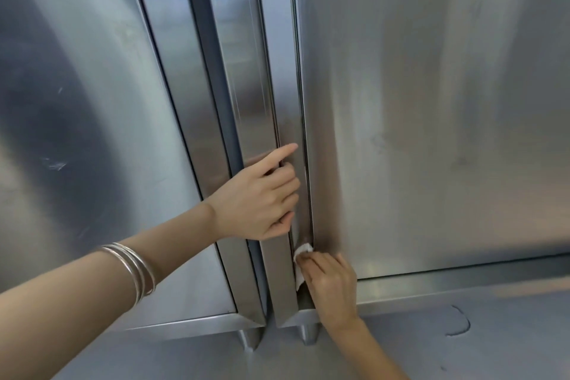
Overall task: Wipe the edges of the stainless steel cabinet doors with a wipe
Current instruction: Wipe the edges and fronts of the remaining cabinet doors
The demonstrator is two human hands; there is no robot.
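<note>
Brushed steel fills nearly the whole view: two cabinet doors seen from above, with grey floor [431,333] along the bottom and a curved scuff mark [459,321] on it. From my remote seat I read the left door [77,102] as a wide smudged panel and the right door [431,102] as a cleaner one with faint streaks. Between them run two long vertical handles side by side, the left handle [237,71] and the right handle [277,71], both ending in angled tips just above the cabinet's base. Two short feet [308,333] stand under that base.

I see the left hand [259,203] reaching across the left handle. Its three outer fingers curl over the right handle, while the index finger lies straight, pointing up along the strip. Thin silver bangles [135,268] sit on that forearm.

Lower down, the right hand [333,281] pinches the white wipe [303,248] with bent fingers. It presses the wipe into the narrow seam where the right handle meets the right door's panel, near the door's bottom corner. Part of the wipe hangs down beside the hand, against the handle's edge. The two hands are near each other but not touching.
</note>
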